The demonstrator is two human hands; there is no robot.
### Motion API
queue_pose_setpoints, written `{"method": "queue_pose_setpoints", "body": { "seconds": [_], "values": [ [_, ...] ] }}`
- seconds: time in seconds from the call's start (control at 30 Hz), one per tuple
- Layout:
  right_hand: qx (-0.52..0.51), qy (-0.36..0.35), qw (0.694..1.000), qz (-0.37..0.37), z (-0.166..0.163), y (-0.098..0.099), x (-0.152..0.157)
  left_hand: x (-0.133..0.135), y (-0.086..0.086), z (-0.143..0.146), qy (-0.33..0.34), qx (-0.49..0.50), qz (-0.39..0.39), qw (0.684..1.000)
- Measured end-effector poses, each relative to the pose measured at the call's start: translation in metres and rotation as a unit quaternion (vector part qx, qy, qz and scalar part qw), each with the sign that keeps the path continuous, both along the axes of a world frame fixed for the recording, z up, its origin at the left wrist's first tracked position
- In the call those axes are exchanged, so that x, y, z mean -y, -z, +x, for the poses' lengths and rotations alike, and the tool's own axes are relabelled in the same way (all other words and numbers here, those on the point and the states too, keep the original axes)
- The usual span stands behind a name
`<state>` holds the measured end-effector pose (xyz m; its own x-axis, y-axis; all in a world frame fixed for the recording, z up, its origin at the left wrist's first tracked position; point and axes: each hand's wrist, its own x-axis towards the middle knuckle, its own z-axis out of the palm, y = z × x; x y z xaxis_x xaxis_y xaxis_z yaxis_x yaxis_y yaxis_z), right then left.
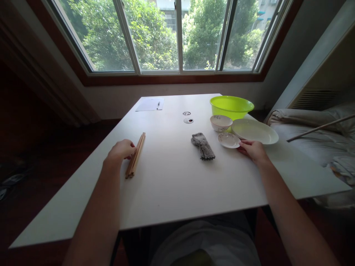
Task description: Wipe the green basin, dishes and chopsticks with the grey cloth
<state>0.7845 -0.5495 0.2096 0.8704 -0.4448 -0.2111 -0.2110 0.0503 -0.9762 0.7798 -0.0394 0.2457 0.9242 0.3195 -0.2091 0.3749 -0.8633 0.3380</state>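
On the left of the table, a bundle of wooden chopsticks (135,157) points away from me. My left hand (121,149) is at its left side, fingers curled against the sticks; part of the grip is hidden. Over on the right, my right hand (253,149) pinches the near right rim of a small patterned saucer (228,140), thumb and fingers closed on its edge. Just behind the saucer stands a white bowl (221,123) with a floral pattern. A large white oval plate (255,131) lies beside them, close to my right fingers.
A crumpled grey cloth (203,146) lies mid-table, left of the saucer. The lime-green basin (232,106) stands behind the dishes. Farther back are two round flat pieces, a paper sheet (146,104) and a pen (158,105). A padded seat (305,127) borders the table's right.
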Motion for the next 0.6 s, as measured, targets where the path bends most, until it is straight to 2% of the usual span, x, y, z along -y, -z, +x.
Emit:
{"method": "queue_pose_setpoints", "body": {
  "seconds": [0.1,0.2,0.27,0.33,0.4,0.47,0.6],
  "values": [
    [0.001,-0.001,0.999,-0.044,-0.001,0.000,0.000,0.007,-0.007,-0.003,-0.008,-0.023,-0.007,1.000],
    [0.002,-0.001,0.983,-0.185,-0.004,-0.001,0.003,0.013,-0.012,-0.005,-0.002,-0.029,-0.006,1.000],
    [0.005,0.003,0.950,-0.312,-0.007,-0.005,0.005,0.015,-0.013,-0.006,0.000,-0.032,0.004,0.999],
    [0.020,0.011,0.905,-0.425,-0.011,-0.012,0.004,0.014,-0.012,-0.005,0.005,-0.039,0.019,0.999],
    [0.050,0.013,0.863,-0.502,-0.012,-0.022,-0.001,0.013,-0.011,-0.003,0.008,-0.048,0.035,0.998],
    [0.079,0.000,0.838,-0.540,-0.012,-0.035,-0.011,0.012,-0.010,-0.002,0.007,-0.057,0.046,0.997],
    [0.127,-0.067,0.810,-0.569,-0.007,-0.063,-0.044,0.011,-0.010,-0.004,0.003,-0.040,0.065,0.997]
  ]
}}
